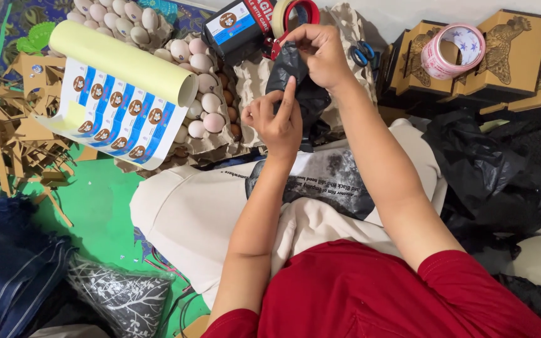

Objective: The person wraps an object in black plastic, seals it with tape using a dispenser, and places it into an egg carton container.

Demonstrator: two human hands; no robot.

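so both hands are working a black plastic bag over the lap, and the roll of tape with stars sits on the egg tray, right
Not quite. The left hand and right hand do hold the black plastic bag, but the roll of tape with stars rests on the brown cardboard boxes at upper right, not on the egg tray. The head view shows it.

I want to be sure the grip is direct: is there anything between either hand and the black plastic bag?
Nothing visible. The left hand and the right hand both pinch the black plastic bag directly, above the egg tray. The tape dispenser sits behind, not between.
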